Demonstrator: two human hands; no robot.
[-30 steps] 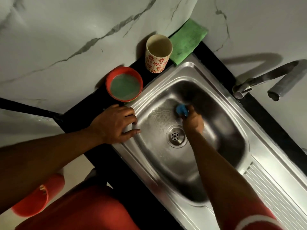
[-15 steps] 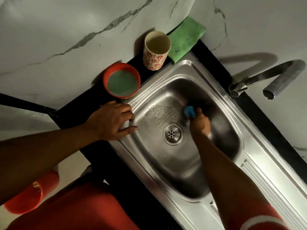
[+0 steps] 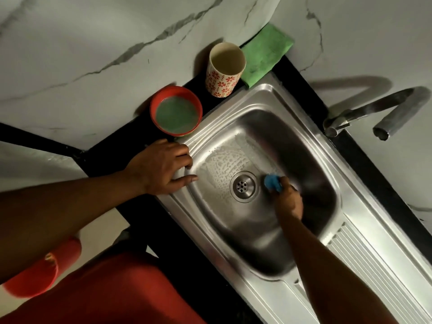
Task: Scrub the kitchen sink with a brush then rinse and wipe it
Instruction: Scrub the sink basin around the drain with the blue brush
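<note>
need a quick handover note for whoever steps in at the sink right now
Left hand: flat on the sink rim, holding nothing.
Right hand: down in the basin, fingers closed on the blue brush, which is against the floor just right of the drain.
Done: suds cover the basin floor left of the drain.
Left: scrub the rest, rinse from the tap, which shows no water, then wipe; the green cloth lies at the far corner.
</note>
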